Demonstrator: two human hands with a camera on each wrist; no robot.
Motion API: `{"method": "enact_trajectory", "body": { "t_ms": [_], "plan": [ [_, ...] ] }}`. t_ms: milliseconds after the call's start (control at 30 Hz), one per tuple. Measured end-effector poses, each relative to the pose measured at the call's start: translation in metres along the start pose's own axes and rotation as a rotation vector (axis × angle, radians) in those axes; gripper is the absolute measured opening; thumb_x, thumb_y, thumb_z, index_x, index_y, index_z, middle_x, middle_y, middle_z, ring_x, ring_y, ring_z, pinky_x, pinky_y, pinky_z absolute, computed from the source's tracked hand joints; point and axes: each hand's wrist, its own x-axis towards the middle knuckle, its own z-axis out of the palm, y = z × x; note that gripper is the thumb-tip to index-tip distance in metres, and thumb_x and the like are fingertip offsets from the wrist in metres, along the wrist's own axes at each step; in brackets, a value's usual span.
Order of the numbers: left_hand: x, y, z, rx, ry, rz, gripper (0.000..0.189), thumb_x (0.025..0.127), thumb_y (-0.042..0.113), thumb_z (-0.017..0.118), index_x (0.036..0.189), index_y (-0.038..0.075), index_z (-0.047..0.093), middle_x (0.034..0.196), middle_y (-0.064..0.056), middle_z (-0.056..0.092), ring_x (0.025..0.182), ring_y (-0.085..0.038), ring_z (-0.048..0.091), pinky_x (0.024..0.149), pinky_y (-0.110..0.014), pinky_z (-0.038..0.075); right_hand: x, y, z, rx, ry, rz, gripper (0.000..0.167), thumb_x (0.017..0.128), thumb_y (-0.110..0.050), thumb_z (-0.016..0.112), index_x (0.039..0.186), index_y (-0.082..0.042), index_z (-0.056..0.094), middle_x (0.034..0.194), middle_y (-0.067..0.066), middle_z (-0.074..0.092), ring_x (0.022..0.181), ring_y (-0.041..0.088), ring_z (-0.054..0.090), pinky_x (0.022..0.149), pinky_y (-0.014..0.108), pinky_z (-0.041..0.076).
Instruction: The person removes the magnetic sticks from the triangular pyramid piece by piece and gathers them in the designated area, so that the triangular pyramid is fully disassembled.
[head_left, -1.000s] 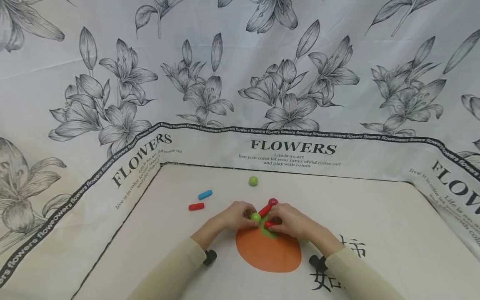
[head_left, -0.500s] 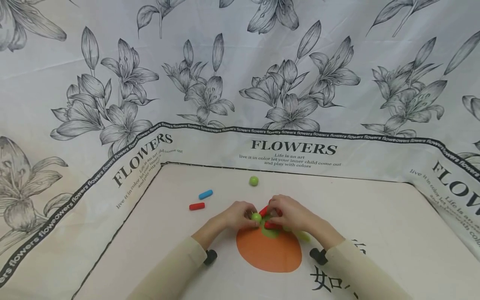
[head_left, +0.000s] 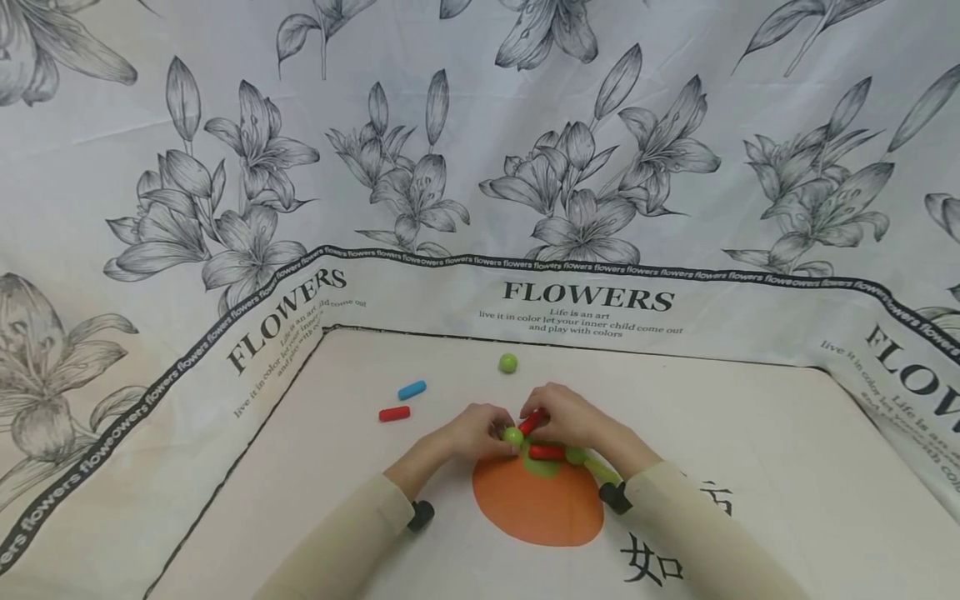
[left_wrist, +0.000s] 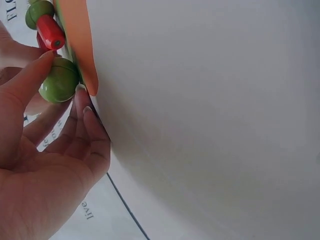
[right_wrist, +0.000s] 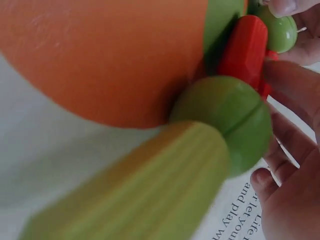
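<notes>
My left hand [head_left: 480, 429] pinches a green ball [left_wrist: 60, 82] between thumb and fingers, just above the orange fruit print. Opposite it, my right hand [head_left: 566, 414] grips a red stick [head_left: 532, 421] that slants up from beside that ball. A second red stick [head_left: 547, 452] lies below, its near end by the held ball. Its other end meets another green ball [right_wrist: 225, 117], from which a ridged yellow-green stick [right_wrist: 135, 182] extends, partly covered by my right wrist in the head view.
A loose green ball [head_left: 507, 362] lies farther back. To the left are a blue stick [head_left: 412, 390] and a red rod [head_left: 394, 413]. The pale tablecloth [head_left: 337, 475] bears an orange print [head_left: 536, 504], and flowered fabric [head_left: 480, 167] rises around it.
My right hand has left the lower red stick and moved up to the slanting red one, now hiding the magenta ball at its far end. The left hand stays at its green ball.
</notes>
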Motion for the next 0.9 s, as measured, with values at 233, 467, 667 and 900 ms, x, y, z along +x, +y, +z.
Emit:
{"method": "enact_trajectory", "body": {
  "t_ms": [233, 467, 667, 900],
  "plan": [
    [-0.0012, -0.0014, 0.0014, 0.001, 0.014, 0.005, 0.023, 0.090, 0.023, 0.080, 0.108, 0.011, 0.072, 0.088, 0.004, 0.064, 0.083, -0.012, 0.058, 0.077, -0.023, 0.050, 0.0021, -0.0026, 0.0048, -0.104, 0.044, 0.025, 0.011, 0.084, -0.006, 0.081, 0.093, -0.011, 0.080, 0.088, -0.003, 0.070, 0.087, 0.016, 0.057, 0.082, 0.037, 0.053],
    [-0.0006, -0.0018, 0.0022, 0.006, 0.016, 0.006, 0.022, 0.090, 0.024, 0.081, 0.107, 0.013, 0.071, 0.088, 0.005, 0.064, 0.084, -0.011, 0.058, 0.077, -0.023, 0.050, 0.0013, -0.0051, 0.0043, -0.115, 0.062, 0.049, 0.011, 0.081, -0.005, 0.083, 0.090, -0.011, 0.080, 0.086, -0.003, 0.069, 0.084, 0.017, 0.056, 0.077, 0.035, 0.052],
    [-0.0034, 0.0006, 0.0026, -0.016, 0.023, -0.004, 0.022, 0.089, 0.024, 0.082, 0.105, 0.014, 0.071, 0.089, 0.003, 0.064, 0.084, -0.013, 0.058, 0.076, -0.025, 0.049, -0.0001, -0.0070, 0.0083, -0.108, 0.081, 0.089, 0.010, 0.081, -0.006, 0.084, 0.090, -0.012, 0.081, 0.085, -0.004, 0.070, 0.085, 0.016, 0.056, 0.080, 0.036, 0.053],
    [-0.0046, 0.0004, 0.0023, -0.044, 0.014, 0.011, 0.021, 0.088, 0.023, 0.083, 0.103, 0.015, 0.072, 0.088, 0.004, 0.064, 0.084, -0.013, 0.058, 0.076, -0.024, 0.049, -0.0015, -0.0053, 0.0098, -0.099, 0.128, 0.121, 0.010, 0.081, -0.005, 0.083, 0.088, -0.012, 0.082, 0.084, -0.003, 0.071, 0.085, 0.018, 0.058, 0.084, 0.039, 0.052]
  ]
}}
